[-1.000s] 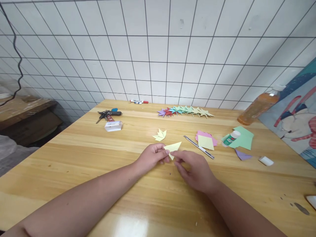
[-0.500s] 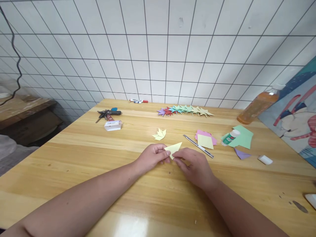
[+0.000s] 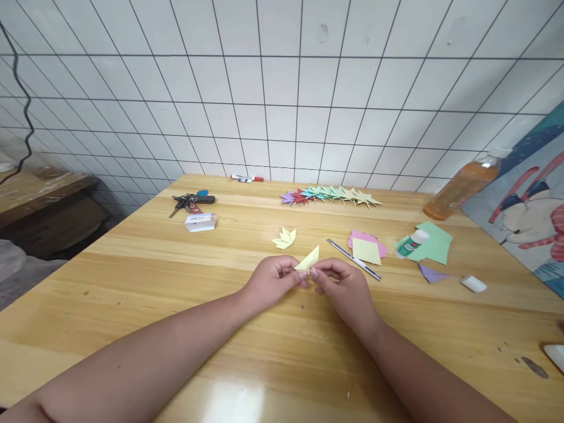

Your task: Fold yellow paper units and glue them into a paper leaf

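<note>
Between my hands is a small folded piece of pale yellow paper [image 3: 309,258], its pointed end up and to the right. My left hand [image 3: 277,279] pinches its lower left part with thumb and fingers. The thumb and fingertips of my right hand [image 3: 341,285] close on its lower right edge. Just beyond my left hand lies a folded yellow paper leaf [image 3: 284,238] with several points. Right of the paper rests a slim silver cutter [image 3: 353,259], beside yellow and pink paper squares [image 3: 366,251].
Along the back runs a row of colored folded leaves [image 3: 330,195], near a marker [image 3: 247,178]. Keys [image 3: 192,201] and a small box [image 3: 200,222] lie left. A glue stick [image 3: 412,244], green paper [image 3: 436,242], purple paper [image 3: 432,273], eraser [image 3: 473,284] and bottle [image 3: 462,188] are right.
The yellow paper has tilted more steeply and looks narrower, its lower edge now bent between the fingertips. My right hand has shifted slightly, its fingers curling in at that edge.
</note>
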Demonstrator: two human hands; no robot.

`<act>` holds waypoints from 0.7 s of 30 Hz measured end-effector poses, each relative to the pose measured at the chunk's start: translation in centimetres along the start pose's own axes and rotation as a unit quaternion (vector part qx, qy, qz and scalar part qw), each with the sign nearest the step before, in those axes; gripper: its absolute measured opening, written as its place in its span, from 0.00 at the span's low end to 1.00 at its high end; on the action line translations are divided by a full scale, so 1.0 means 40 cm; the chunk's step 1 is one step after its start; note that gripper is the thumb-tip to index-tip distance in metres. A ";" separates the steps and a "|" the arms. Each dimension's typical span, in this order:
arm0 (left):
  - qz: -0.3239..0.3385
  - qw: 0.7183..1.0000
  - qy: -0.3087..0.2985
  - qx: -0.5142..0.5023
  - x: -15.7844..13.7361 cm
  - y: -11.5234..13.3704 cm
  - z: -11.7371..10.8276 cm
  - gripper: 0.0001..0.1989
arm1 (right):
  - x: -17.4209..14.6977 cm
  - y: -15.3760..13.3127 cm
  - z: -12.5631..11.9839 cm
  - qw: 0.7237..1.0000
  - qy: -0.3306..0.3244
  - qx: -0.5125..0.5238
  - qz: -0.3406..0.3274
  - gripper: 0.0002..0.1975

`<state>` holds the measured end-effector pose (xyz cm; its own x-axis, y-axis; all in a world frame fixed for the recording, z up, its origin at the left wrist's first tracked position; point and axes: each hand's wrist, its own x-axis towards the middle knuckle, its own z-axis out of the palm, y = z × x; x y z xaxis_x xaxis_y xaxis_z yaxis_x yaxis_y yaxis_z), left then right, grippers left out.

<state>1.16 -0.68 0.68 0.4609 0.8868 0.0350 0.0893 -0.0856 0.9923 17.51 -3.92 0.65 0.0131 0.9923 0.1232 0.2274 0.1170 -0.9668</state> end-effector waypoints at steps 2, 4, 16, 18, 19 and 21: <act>-0.001 1.000 -0.007 -0.009 0.001 -0.007 0.001 0.09 | 0.000 -0.004 0.000 1.000 0.007 -0.003 0.010 0.07; -0.004 1.000 -0.010 -0.008 0.002 -0.011 0.001 0.09 | -0.001 -0.008 -0.001 1.000 0.014 -0.013 0.008 0.07; -0.008 1.000 0.022 0.013 -0.007 0.006 0.012 0.09 | -0.008 -0.018 0.006 0.994 0.035 0.102 0.019 0.19; -0.008 0.999 0.031 0.012 -0.006 0.005 0.011 0.09 | -0.006 -0.015 0.002 0.989 0.004 0.136 0.056 0.24; -0.005 0.999 0.034 0.013 -0.006 0.004 0.010 0.09 | -0.004 -0.013 0.000 0.987 -0.017 0.140 0.074 0.22; 0.001 0.999 0.036 0.013 -0.005 0.003 0.009 0.08 | -0.002 -0.010 -0.004 0.985 -0.052 0.138 0.095 0.17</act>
<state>1.39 -1.03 0.74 0.3969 0.9167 0.0459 0.1121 -0.0980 0.9888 17.56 -4.05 1.05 -0.0725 0.9945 -0.0759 -0.0423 -0.0791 -0.9960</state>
